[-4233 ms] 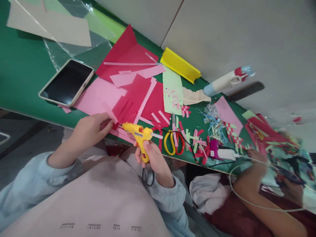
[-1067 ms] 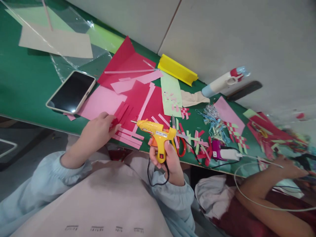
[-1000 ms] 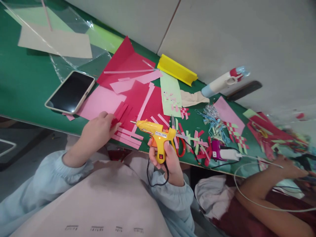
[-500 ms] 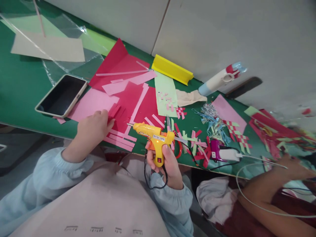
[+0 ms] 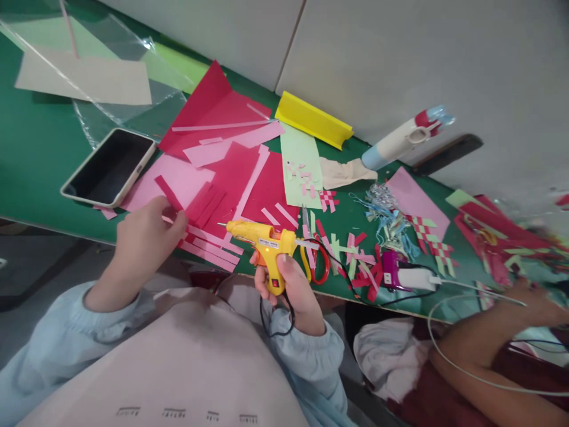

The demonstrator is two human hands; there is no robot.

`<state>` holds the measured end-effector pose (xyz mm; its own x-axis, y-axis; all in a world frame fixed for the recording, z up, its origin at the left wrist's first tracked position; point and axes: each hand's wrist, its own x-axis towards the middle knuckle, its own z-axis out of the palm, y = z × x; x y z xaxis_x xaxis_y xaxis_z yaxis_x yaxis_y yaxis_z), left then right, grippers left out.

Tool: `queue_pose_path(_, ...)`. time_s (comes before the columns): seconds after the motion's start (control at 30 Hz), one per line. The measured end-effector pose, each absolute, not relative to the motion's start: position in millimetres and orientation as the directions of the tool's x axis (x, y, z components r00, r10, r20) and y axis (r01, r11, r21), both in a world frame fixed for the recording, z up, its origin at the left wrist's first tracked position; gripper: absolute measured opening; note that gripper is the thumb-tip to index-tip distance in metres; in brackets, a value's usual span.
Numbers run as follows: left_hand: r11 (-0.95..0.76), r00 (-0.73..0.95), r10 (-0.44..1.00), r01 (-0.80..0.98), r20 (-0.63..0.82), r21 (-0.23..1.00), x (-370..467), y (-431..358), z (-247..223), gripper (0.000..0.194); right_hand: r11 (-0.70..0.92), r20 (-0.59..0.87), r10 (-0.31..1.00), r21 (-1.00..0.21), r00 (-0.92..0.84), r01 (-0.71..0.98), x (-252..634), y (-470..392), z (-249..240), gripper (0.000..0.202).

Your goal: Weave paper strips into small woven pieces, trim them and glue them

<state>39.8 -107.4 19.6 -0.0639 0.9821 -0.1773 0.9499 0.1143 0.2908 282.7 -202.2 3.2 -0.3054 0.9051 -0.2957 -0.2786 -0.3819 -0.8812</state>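
Observation:
My right hand (image 5: 291, 290) is wrapped around the handle of a yellow hot glue gun (image 5: 267, 242), its nozzle pointing left and a glue stick showing at the back. My left hand (image 5: 149, 237) pinches a narrow red paper strip (image 5: 166, 191), which sticks up past the fingers. Just right of that hand, more red strips (image 5: 205, 204) lie on a red sheet (image 5: 235, 172). Several pink strips (image 5: 213, 252) lie along the table's near edge. Scissors (image 5: 320, 270) with red and yellow handles sit behind the glue gun, partly under paper strips.
A phone (image 5: 109, 169) lies on the green table (image 5: 26, 196) at left. Toward the back are a yellow folded piece (image 5: 313, 120) and a bottle (image 5: 402, 142). A purple power adapter (image 5: 393, 271) with cables sits at right, near a co-worker's arm (image 5: 480, 326).
My left hand has moved left and lifted, with a red strip now showing in its fingers. The glue gun in my right hand has shifted slightly left.

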Motion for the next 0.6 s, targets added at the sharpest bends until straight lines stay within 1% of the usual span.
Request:
queue_pose_path(0.1,0.231,-0.164,0.965,0.904,-0.206,0.361,35.4,-112.0,16.7,0.034,-0.416,-0.335,0.873,-0.890,-0.355,-0.185,275.3,-193.9,6.9,0.057)
queue_pose_path(0.2,0.276,-0.204,0.956,0.871,-0.211,0.407,31.0,-117.2,11.1,0.038,-0.444,-0.387,0.842,-0.893,-0.375,-0.076,266.3,-185.7,12.3,0.055)
queue_pose_path(0.3,0.299,-0.223,0.949,0.861,-0.224,0.410,27.2,-123.3,7.1,0.041,-0.448,-0.419,0.828,-0.894,-0.373,0.009,257.0,-177.7,16.6,0.055)
queue_pose_path(0.4,0.284,-0.207,0.952,0.871,-0.224,0.402,25.8,-129.4,4.7,0.040,-0.454,-0.439,0.812,-0.889,-0.385,0.057,249.5,-170.5,17.4,0.057)
queue_pose_path(0.47,0.288,-0.222,0.954,0.865,-0.200,0.410,26.8,-133.1,2.8,0.038,-0.468,-0.459,0.798,-0.880,-0.392,0.078,246.0,-166.5,16.8,0.056)
queue_pose_path(0.6,0.340,-0.319,0.939,0.816,-0.126,0.468,30.5,-139.1,-2.6,0.031,-0.498,-0.501,0.773,-0.859,-0.389,0.117,241.1,-160.0,16.1,0.051)
